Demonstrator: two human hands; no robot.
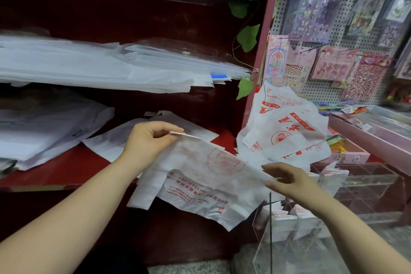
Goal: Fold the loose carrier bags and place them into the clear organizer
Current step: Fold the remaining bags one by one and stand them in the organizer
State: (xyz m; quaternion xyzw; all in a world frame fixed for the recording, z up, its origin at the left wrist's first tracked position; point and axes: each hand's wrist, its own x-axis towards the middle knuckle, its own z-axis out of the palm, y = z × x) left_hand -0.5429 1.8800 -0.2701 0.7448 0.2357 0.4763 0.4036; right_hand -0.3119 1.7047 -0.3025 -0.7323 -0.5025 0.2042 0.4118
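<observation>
Now | left hand [151, 138], right hand [287, 179] pinch carrier bag [200, 160] | red digits [192, 185] "1583…"

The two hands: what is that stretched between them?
A white carrier bag with red print spans the gap, seen in the head view. The left hand pinches its upper edge and the right hand pinches its other end.

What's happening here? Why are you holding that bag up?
A person is tidying carrier bags. The left hand pinches the top edge of a white bag with red print, and the right hand holds its other end, so it is spread out in the air, not yet folded. More loose bags lie heaped beside the red shelf. The clear organizer on the right already has folded bags in its near compartments.
</observation>
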